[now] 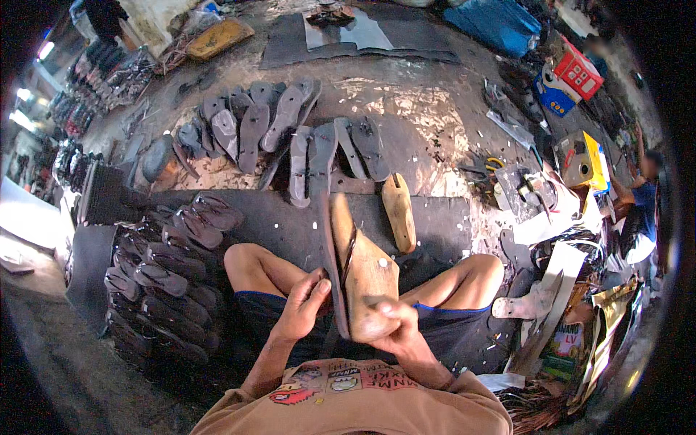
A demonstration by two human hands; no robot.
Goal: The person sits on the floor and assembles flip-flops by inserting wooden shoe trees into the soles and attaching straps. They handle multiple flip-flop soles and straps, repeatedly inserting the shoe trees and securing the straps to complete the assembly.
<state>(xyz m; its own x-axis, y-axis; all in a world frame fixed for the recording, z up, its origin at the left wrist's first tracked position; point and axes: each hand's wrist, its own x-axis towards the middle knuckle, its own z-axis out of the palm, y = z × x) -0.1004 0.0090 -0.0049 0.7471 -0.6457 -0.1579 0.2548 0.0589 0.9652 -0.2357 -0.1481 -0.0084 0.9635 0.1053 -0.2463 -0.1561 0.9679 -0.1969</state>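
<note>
A wooden shoe last point(373, 279) stands up between my hands, its narrow toe end pointing away from me. Against its left side lies a dark flip-flop point(335, 279), with a thin dark strap running over the wood. My right hand point(395, 325) is closed round the heel end of the last, thumb on top. On the flip-flop's outer edge, my left hand point(306, 304) is closed with its thumb up; its other fingers are partly hidden. A second wooden last point(399, 214) rests on the dark mat point(283, 217) just beyond.
Several grey sandal soles point(254, 134) lie in a row ahead. Finished-looking dark flip-flops point(163, 264) are piled at my left. To the right are pliers point(495, 163), a yellow box point(594, 161), a red box point(578, 70) and scrap strips point(551, 290).
</note>
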